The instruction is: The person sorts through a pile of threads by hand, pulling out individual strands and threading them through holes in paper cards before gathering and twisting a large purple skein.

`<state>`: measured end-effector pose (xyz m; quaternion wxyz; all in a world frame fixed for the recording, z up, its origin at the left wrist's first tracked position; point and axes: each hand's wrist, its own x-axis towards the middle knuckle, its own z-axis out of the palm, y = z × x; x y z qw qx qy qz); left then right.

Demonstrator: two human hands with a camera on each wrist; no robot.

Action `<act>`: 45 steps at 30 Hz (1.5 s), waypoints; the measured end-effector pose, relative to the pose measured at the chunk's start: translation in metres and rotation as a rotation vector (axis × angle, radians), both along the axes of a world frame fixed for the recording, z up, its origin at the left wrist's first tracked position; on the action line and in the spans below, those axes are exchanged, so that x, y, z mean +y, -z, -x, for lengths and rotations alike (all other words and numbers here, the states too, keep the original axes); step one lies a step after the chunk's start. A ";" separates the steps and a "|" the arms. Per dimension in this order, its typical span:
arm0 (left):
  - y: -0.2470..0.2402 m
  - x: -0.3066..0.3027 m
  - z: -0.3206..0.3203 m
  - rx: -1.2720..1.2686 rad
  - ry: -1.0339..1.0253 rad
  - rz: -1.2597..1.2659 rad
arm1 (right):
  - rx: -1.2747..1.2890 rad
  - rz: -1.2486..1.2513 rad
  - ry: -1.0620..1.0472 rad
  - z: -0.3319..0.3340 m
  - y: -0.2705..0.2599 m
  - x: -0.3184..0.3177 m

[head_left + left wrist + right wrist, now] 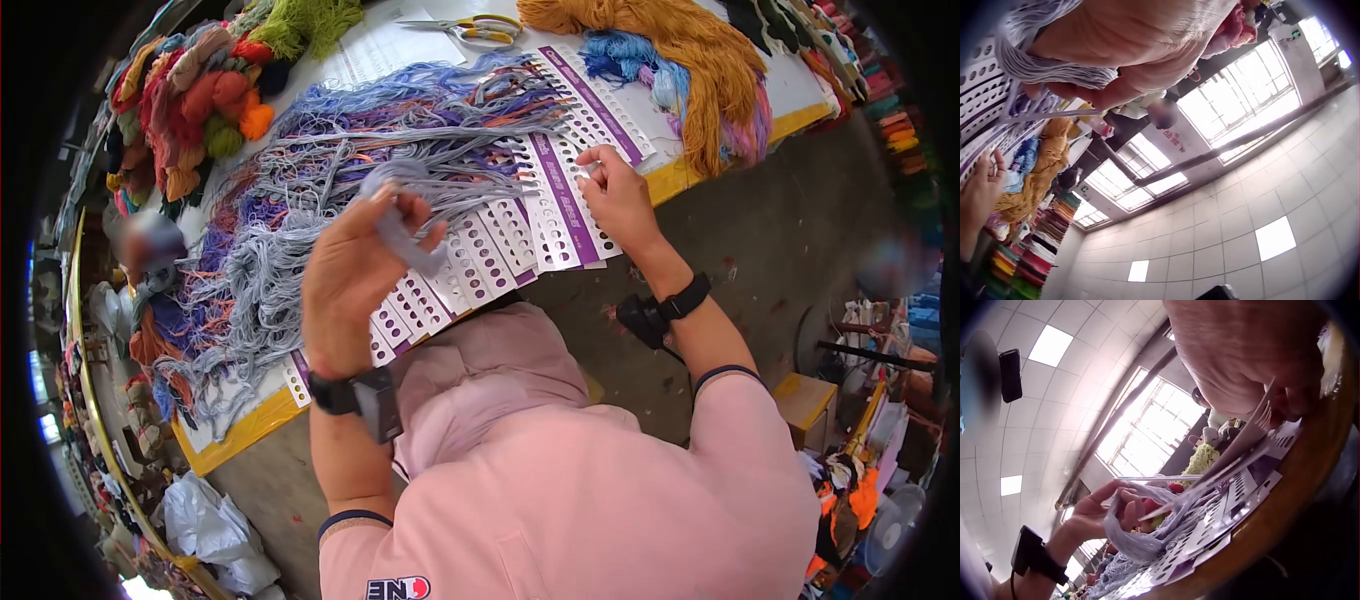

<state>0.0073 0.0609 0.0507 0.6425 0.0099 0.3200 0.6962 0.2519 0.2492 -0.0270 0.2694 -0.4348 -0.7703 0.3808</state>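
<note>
My left hand [350, 260] grips a looped hank of grey-blue thread [425, 258], its fingers curled round the strands. From the hank, strands run across to a white and purple thread card [562, 205] with rows of punched holes. My right hand [622, 200] pinches the right edge of this card. The right wrist view shows the card [1244, 440] tilted up off the cards below, with fingertips at its edge. More punched cards [415, 305] lie overlapped along the table's near edge, strung with grey, purple and orange threads [270, 260] that spread leftward in a tangled mass.
Coloured yarn bundles [205, 95] are heaped at the far left. Yellow-handled scissors [480, 30] lie on paper at the back. A mustard yarn hank [690, 70] drapes over the right side beside blue yarn [635, 62]. Yellow tape [240, 435] lines the table edge.
</note>
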 end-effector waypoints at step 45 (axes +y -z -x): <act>0.072 0.095 -0.062 1.127 0.204 0.329 | 0.406 0.623 -0.030 -0.007 -0.004 0.008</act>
